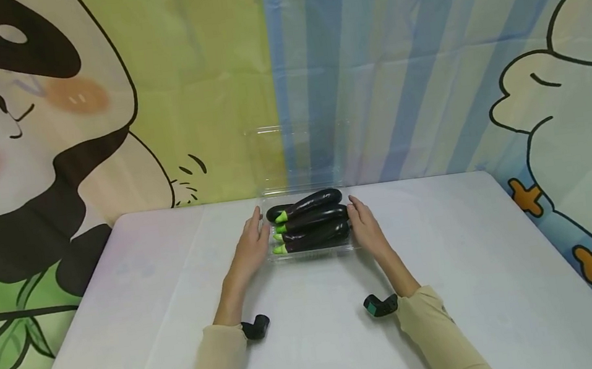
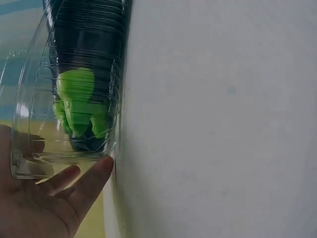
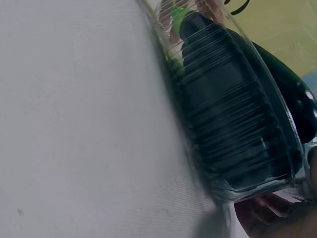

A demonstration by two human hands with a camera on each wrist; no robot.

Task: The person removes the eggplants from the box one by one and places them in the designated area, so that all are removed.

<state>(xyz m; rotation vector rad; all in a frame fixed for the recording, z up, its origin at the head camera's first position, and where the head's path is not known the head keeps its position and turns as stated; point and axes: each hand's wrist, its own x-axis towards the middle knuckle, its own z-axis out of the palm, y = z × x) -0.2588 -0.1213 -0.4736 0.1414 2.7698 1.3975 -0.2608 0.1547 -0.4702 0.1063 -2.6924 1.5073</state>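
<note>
Several dark purple eggplants (image 1: 311, 217) with green stem ends lie side by side in a clear plastic clamshell box (image 1: 313, 254). The box sits near the table's back edge, its see-through lid (image 1: 298, 159) raised behind. My left hand (image 1: 250, 246) grips the box's left end; in the left wrist view its fingers (image 2: 94, 181) meet the end wall below the rim. My right hand (image 1: 369, 231) grips the opposite end; the right wrist view has its fingers (image 3: 260, 210) bent beneath the rim. Part of that hand falls outside the right wrist view.
The box stands on a white table (image 1: 317, 344). Close behind it hangs a printed curtain (image 1: 399, 71) with cartoon animals. Dark wrist devices (image 1: 258, 326) jut inward from both beige sleeves (image 1: 445, 339).
</note>
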